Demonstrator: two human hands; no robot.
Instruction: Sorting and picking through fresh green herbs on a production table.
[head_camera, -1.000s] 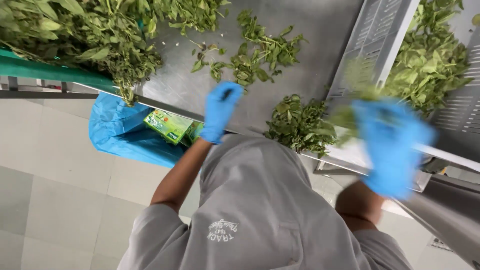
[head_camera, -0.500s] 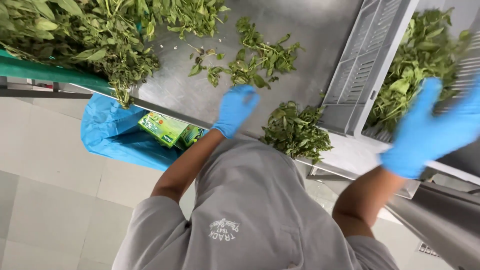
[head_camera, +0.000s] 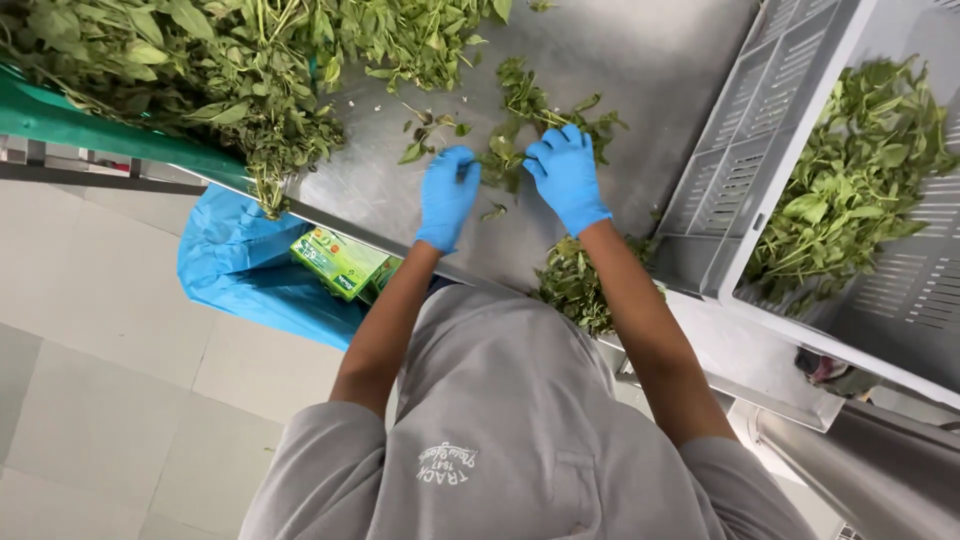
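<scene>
Both my hands wear blue gloves and meet over a small bunch of leafy green sprigs (head_camera: 520, 100) lying on the steel table (head_camera: 640, 60). My left hand (head_camera: 446, 196) pinches the bunch's left side, fingers closed on a stem. My right hand (head_camera: 566, 176) lies curled over the right side of the same bunch, its fingers gripping leaves. My grey shirt fills the lower part of the view.
A large heap of green herbs (head_camera: 200, 70) covers the table's left, over a green crate edge (head_camera: 60, 120). A grey plastic crate (head_camera: 730, 150) at right holds picked leaves (head_camera: 850, 170). A small leaf pile (head_camera: 580, 285) sits at the table's near edge. Below hangs a blue bag (head_camera: 240, 270) with green boxes (head_camera: 340, 262).
My right hand swung back from the crate on the right to the sprigs. My left hand moved from the table's near edge up onto the same bunch.
</scene>
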